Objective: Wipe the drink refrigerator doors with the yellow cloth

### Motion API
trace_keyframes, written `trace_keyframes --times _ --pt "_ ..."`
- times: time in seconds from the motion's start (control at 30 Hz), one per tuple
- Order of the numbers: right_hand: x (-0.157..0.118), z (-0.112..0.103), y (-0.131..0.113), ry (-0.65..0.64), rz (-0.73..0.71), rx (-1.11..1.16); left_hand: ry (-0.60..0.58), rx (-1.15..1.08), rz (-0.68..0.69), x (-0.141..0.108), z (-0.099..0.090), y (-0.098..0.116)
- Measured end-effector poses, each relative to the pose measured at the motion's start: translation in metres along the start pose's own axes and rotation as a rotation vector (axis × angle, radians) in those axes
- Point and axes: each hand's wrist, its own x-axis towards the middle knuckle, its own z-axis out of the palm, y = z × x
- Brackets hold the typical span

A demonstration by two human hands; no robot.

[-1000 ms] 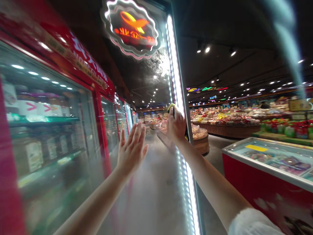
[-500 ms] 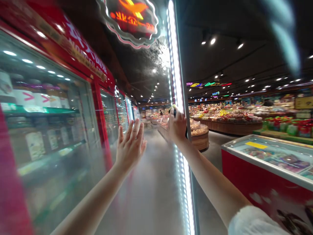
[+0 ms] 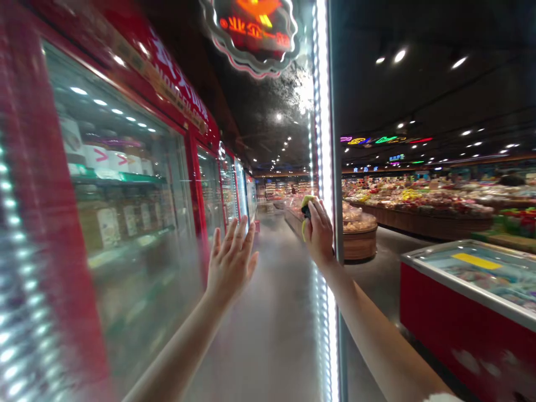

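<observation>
Cloth (image 3: 306, 210) in right hand (image 3: 320, 230)

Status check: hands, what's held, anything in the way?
Left hand open, palm toward glass, contact unclear. Right hand gripping yellow-black pad. Pad beside light strip. No obstruction seen between hands.

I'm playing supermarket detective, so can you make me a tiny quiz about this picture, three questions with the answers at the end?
1. True or false: the person's bare left hand is open, with its fingers pointing up.

2. What colour is the flat rectangular label on top of the big red chest freezer?
A. Blue
B. Yellow
C. Pink

3. Which hand holds the small yellow-green and black item?

Key:
1. True.
2. B.
3. The bare right hand.
</observation>
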Motion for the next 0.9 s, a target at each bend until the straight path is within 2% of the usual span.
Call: trace_keyframes --times 0.07,0.17,0.23,0.3,0.37,0.47,0.57,0.67,0.73,0.8,0.9 --pt "0.008 0.01 -0.014 0.053 0.01 0.028 -0.002 0.003 -0.025 0.001 0.001 0.005" --pt "-0.004 0.004 -0.024 -0.093 -0.139 0.06 -0.005 0.012 -0.051 -0.001 0.0 0.009" --pt "-0.017 -0.006 -0.016 -0.176 -0.197 0.06 -0.01 0.018 -0.041 -0.005 -0.002 0.006" --pt "-0.021 -0.011 -0.004 -0.131 -0.145 0.03 -0.013 0.026 -0.016 -0.009 -0.004 0.002" --pt "-0.012 -0.004 0.001 -0.019 -0.049 0.007 -0.014 0.031 0.0 -0.011 -0.005 -0.001" --pt "0.009 0.013 -0.016 0.076 0.004 0.013 -0.015 0.036 -0.013 -0.01 -0.005 0.0" --pt "0.004 0.014 -0.038 -0.034 -0.153 0.049 -0.024 0.038 -0.03 -0.009 -0.006 0.002" --pt "-0.019 -0.003 -0.032 -0.164 -0.282 0.059 -0.035 0.038 -0.021 -0.014 -0.009 -0.002" --pt "-0.026 -0.01 -0.017 -0.132 -0.226 0.044 -0.039 0.043 -0.019 -0.019 -0.011 -0.007" --pt "-0.017 -0.005 -0.009 -0.028 -0.109 0.043 -0.041 0.048 -0.026 -0.024 -0.013 -0.011" --pt "0.01 0.017 -0.03 0.097 -0.001 0.065 -0.05 0.047 -0.043 -0.027 -0.015 -0.012"
